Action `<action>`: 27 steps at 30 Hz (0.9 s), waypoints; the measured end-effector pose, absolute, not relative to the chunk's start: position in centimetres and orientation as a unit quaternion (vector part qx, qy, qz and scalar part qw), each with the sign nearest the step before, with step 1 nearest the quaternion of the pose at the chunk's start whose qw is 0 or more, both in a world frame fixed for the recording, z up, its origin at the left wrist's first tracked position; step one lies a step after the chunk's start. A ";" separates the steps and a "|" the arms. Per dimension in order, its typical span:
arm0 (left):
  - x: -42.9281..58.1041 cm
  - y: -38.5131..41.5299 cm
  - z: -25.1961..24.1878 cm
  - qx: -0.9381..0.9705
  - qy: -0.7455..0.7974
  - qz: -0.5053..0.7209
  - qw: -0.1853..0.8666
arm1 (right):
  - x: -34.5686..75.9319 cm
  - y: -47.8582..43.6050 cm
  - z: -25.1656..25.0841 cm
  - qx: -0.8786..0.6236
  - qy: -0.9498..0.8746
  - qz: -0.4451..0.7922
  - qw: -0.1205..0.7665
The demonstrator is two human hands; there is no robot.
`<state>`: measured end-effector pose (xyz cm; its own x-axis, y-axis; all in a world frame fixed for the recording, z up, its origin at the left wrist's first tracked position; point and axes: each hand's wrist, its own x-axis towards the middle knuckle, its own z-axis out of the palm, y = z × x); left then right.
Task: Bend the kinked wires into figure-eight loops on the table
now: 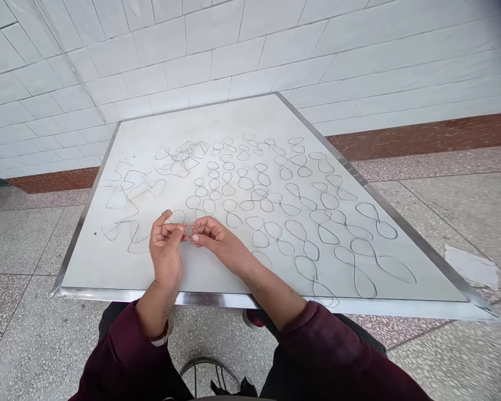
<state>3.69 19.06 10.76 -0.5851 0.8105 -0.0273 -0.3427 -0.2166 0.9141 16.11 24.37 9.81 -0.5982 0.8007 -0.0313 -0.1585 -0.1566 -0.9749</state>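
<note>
Close together over the front left part of the white table are my two hands. My left hand pinches a thin wire loop between thumb and forefinger. From the right, the fingertips of my right hand close on the same loop. Many figure-eight wires lie in loose rows across the middle and right of the table. Bent, unlooped wires lie to the left of my hands, and a tangled wire pile is behind them.
A metal edge frames the table. White wall tiles rise behind it. A pale flat scrap lies on the floor to the right. Below the front edge, part of a round metal stool shows between my legs.
</note>
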 end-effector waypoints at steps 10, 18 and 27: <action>3.6 19.1 10.8 0.226 0.486 0.751 0.384 | 15.9 24.0 9.3 -0.283 -0.455 0.775 0.336; 3.5 19.1 10.8 0.242 0.481 0.748 0.388 | 16.0 23.7 9.4 -0.269 -0.399 0.820 0.311; 2.7 19.4 10.9 0.222 0.463 0.743 0.429 | 17.2 24.6 10.6 -0.295 -0.504 0.759 0.288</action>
